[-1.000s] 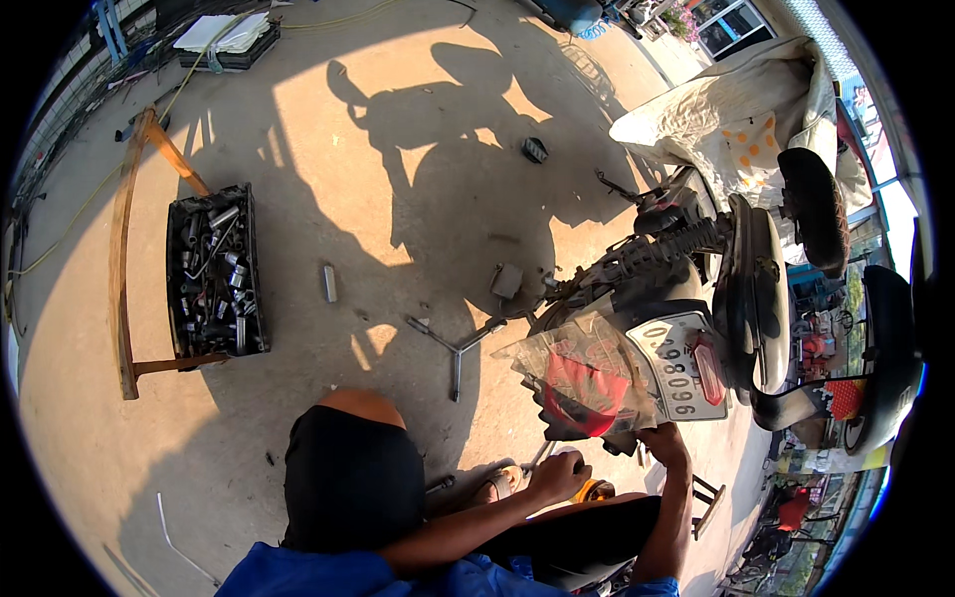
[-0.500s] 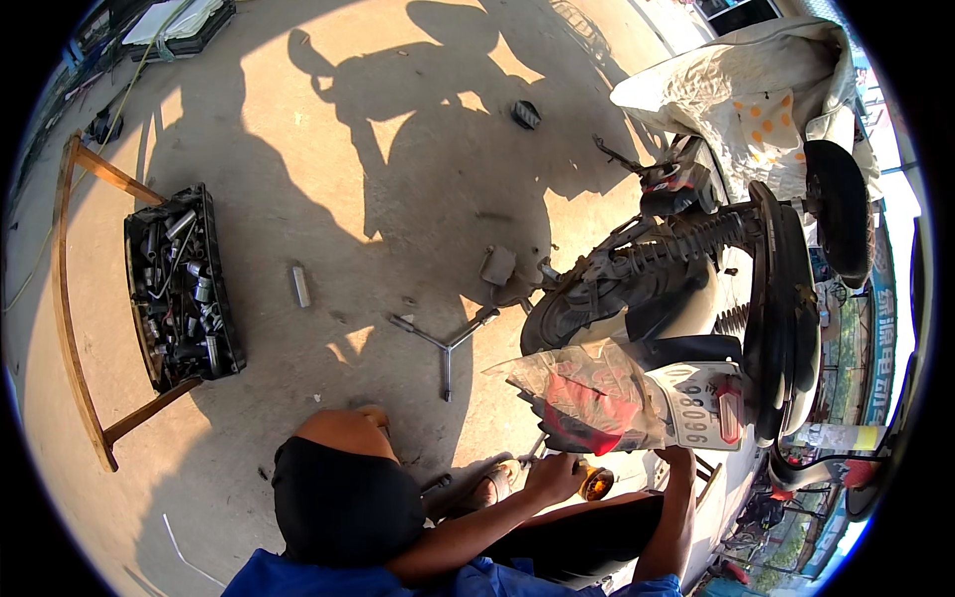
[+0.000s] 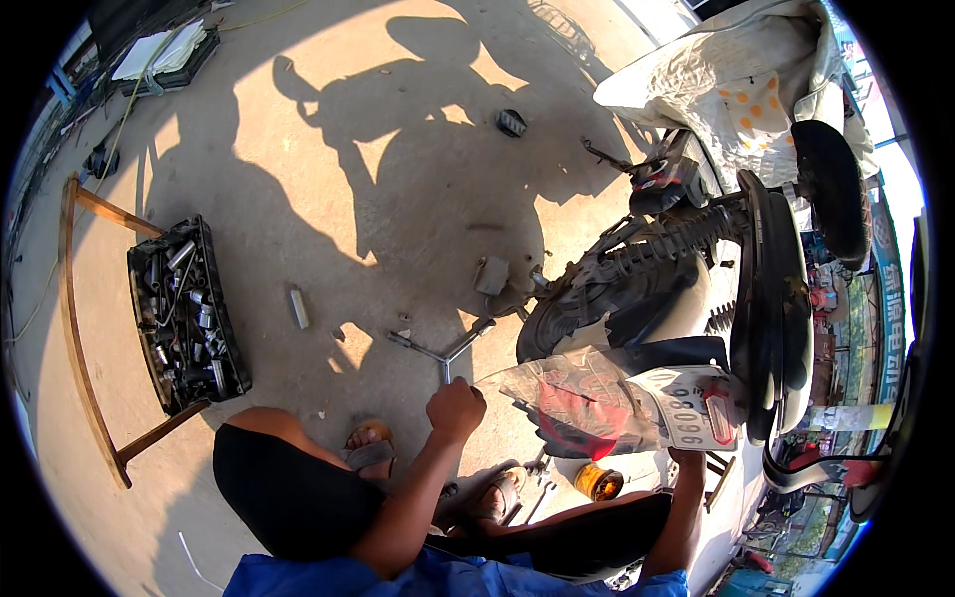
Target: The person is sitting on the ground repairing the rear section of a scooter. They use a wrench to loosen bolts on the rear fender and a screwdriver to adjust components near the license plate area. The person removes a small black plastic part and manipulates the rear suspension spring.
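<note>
My left hand (image 3: 458, 410) is closed in a fist over the lower arm of a Y-shaped socket wrench (image 3: 447, 357) on the ground. The fist looks well above the wrench; what it holds, if anything, is hidden. My right hand (image 3: 686, 457) is at the lower edge of the number plate (image 3: 682, 408), its curled fingers mostly hidden behind it. The plate is on the muddy rear mudguard (image 3: 587, 403) of a scooter lying on its side, which has a red panel and torn clear film. The scooter's wheel (image 3: 559, 323) and spring shock absorber (image 3: 686, 239) are exposed.
At left, a black tray (image 3: 221, 328) full of sockets and tools rests on a wooden frame (image 3: 72, 328). A metal cylinder (image 3: 299, 308), a grey block (image 3: 491, 276) and a black part (image 3: 510, 123) lie on the ground. A yellow round container (image 3: 599, 483) sits by my foot.
My left hand has left the mudguard's lower edge and moved left, over the wrench. My right hand stays at the plate. My left knee has shifted left, and the view has moved slightly.
</note>
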A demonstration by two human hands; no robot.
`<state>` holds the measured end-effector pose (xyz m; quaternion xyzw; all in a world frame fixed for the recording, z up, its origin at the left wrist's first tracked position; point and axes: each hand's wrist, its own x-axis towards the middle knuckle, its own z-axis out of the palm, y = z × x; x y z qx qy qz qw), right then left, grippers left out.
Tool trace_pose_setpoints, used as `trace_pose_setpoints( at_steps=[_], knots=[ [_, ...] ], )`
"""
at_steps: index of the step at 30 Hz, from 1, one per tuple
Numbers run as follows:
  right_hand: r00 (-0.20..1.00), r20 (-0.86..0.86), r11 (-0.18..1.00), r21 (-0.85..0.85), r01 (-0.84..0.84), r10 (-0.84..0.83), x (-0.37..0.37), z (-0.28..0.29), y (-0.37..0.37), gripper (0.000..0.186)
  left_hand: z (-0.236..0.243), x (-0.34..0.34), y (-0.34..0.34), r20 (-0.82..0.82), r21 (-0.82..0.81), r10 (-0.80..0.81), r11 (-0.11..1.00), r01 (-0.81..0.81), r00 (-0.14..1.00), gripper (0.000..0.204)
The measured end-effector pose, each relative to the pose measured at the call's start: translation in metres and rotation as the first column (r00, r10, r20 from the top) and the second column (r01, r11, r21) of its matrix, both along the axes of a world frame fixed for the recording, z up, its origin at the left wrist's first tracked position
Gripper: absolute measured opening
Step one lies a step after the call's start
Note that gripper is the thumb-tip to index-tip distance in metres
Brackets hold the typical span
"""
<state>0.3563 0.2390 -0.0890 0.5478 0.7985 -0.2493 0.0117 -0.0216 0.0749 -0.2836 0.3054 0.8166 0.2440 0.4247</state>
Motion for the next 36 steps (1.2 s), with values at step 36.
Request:
trace_pose_setpoints(
  at_steps=[36],
  knots=[
    [0.969, -0.199, 0.989, -0.054, 0.137, -0.145, -0.023, -0.011, 0.002, 0.046, 0.085, -0.014, 0.172, 0.787, 0.378, -0.178, 0.896, -0.234, 0.591, 0.026]
  ],
)
